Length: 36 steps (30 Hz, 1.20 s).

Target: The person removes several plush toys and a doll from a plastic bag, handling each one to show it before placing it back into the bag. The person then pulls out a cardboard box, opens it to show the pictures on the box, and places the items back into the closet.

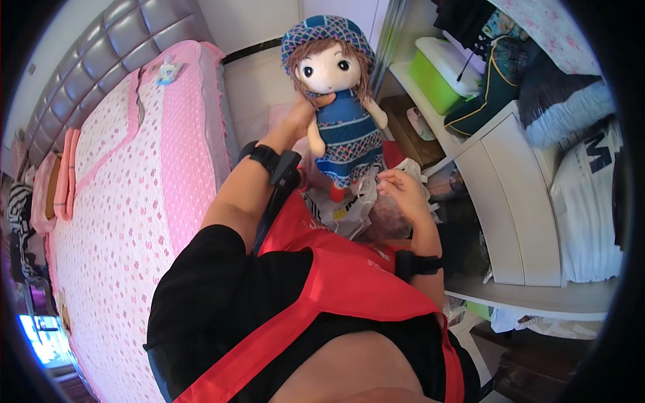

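Note:
A rag doll (349, 134) with brown hair, a patterned blue hat and a blue knit dress hangs upright in front of me. My left hand (310, 109) is closed around it at the neck, with the thumb across the front. Below the doll's red feet is a crumpled translucent plastic bag (356, 213). My right hand (406, 193) is beside the dress hem, its fingertips pinched at the bag's raised edge. What lies deep inside the bag is hard to make out.
On the left stands a bed (127, 201) with a pink patterned cover and a small packet (168, 70) on it. To the right is an opened cabinet (510, 201) holding a green bin (437, 80) with a white lid, cushions and a large white bag (588, 208).

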Each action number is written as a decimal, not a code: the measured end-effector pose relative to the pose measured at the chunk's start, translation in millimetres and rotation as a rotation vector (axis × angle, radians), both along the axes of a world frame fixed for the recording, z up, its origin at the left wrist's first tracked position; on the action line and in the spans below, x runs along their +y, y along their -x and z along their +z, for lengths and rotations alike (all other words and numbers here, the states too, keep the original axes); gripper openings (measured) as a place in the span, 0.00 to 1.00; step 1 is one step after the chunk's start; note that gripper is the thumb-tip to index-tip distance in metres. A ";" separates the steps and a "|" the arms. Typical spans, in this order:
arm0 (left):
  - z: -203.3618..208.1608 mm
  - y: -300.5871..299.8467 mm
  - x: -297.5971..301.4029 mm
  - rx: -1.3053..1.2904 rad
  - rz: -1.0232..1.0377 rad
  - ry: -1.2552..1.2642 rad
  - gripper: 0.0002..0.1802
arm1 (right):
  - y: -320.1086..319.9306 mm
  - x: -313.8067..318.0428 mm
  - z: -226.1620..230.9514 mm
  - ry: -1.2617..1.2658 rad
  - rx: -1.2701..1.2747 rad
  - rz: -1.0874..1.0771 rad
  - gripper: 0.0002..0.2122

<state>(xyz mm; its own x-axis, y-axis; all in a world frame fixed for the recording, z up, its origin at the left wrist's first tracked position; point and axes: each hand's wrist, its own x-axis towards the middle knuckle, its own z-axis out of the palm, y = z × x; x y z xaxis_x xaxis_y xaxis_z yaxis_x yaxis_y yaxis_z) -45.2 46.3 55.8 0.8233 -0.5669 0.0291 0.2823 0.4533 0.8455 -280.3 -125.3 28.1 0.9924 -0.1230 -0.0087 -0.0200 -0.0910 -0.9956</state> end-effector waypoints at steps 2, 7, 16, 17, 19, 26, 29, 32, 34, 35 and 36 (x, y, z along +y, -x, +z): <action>0.4 -6.1 4.2 0.026 0.035 0.000 0.29 | 3.8 -5.8 -6.8 0.026 0.044 -0.012 0.09; -12.8 -25.6 19.2 0.079 0.017 0.023 0.27 | 8.4 -5.8 -18.2 0.046 0.126 0.041 0.09; -19.7 -60.4 38.5 -0.182 0.439 -0.049 0.25 | 0.5 -10.4 -48.7 -0.027 0.281 0.118 0.10; -23.3 -65.5 39.8 -0.235 0.501 -0.056 0.25 | 0.1 -10.8 -53.2 -0.041 0.284 0.109 0.11; -11.7 -57.3 35.1 -0.306 0.600 -0.099 0.24 | -1.4 -14.5 -63.7 -0.043 0.321 0.097 0.11; -49.8 -89.1 52.6 -0.284 0.683 -0.152 0.22 | -27.9 -16.1 -100.6 -0.184 0.324 -0.032 0.11; -34.7 -90.7 45.3 -0.291 0.702 -0.217 0.24 | -52.5 -13.2 -125.6 -0.117 0.310 -0.089 0.13; -31.4 -88.3 47.9 -0.109 0.637 -0.175 0.26 | -85.5 -4.5 -149.9 0.119 0.244 -0.162 0.18; -32.4 -89.9 52.9 -0.031 0.497 -0.142 0.29 | -105.2 -7.1 -175.2 0.376 0.298 -0.194 0.26; -33.2 -86.5 52.0 0.023 0.441 -0.104 0.29 | -108.4 -9.3 -189.9 0.366 0.294 -0.194 0.26; -33.8 -85.2 55.5 0.140 0.362 -0.089 0.29 | -114.4 -7.6 -199.0 0.496 0.313 -0.209 0.29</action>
